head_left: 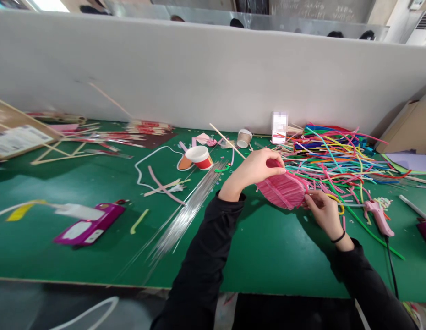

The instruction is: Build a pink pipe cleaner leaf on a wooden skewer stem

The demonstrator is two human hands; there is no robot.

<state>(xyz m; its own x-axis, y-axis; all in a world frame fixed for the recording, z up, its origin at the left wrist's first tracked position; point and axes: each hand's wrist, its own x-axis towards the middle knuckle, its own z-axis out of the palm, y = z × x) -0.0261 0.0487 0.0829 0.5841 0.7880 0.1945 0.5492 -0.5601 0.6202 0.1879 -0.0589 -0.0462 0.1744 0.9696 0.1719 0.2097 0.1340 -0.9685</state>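
Above the green table, a pink leaf- or petal-shaped piece (283,190), seemingly built from rows of fuzzy pipe cleaners, is tilted between my hands. My left hand (259,169) grips its upper edge, with the thumb in front and some fingers hidden behind. At its lower right edge, my right hand (323,211) pinches the rim between thumb and fingers. A large pile of coloured pipe cleaners (336,156) lies just behind and to the right. Near my right wrist rests a pink hot glue gun (379,217) with a black cord.
Left of my left arm lies a bundle of thin clear or silvery rods (188,215). Beyond it stand a red and white paper cup (199,157) and a smaller cup (244,138). A phone (279,127) leans on the grey partition (199,73). A purple power strip (91,224) sits at left.
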